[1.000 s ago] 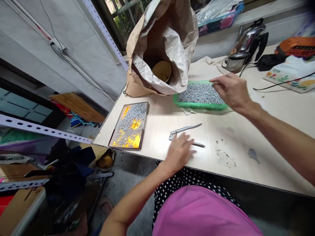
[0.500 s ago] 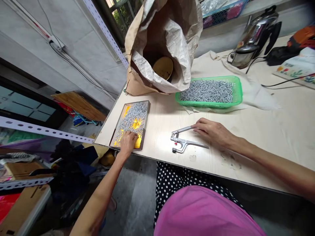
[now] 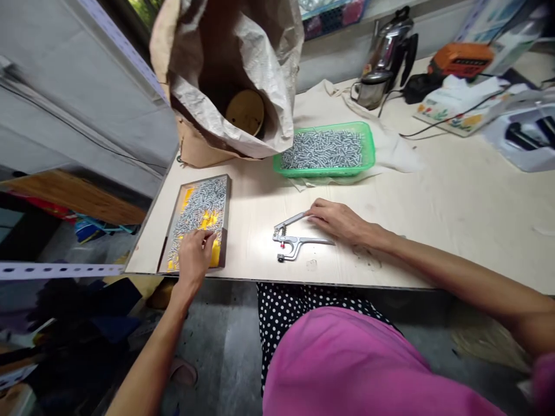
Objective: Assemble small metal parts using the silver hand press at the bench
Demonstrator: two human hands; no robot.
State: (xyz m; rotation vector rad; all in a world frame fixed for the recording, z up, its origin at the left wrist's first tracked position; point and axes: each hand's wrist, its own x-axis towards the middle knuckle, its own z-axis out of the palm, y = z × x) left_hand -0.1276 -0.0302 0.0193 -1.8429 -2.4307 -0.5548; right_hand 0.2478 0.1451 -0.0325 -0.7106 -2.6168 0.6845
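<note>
My left hand (image 3: 193,254) is over the near end of a shallow tray (image 3: 227,202), its thumb and fingertips pinched together. Small silver metal pieces (image 3: 202,202) are heaped on the tray's yellow bottom; whether one is between my fingertips is too small to make out. My right hand (image 3: 338,221) grips the upper handle end of grey snap-fastener pliers (image 3: 299,240) between thumb and fingers. The pliers lie on the table with their handles spread, a spring and a red tip showing at the jaw.
Behind the pliers stands a green basket (image 3: 368,147) full of similar metal pieces. A large open paper sack (image 3: 195,136) with a round yellowish object inside is at the back left. A steel kettle (image 3: 392,46), a cup (image 3: 370,91) and a tissue box (image 3: 455,107) stand farther right.
The camera view has swung to the right, so the table things appear farther left. My left hand stays at the tray, and my right hand keeps hold of the pliers' handle.
</note>
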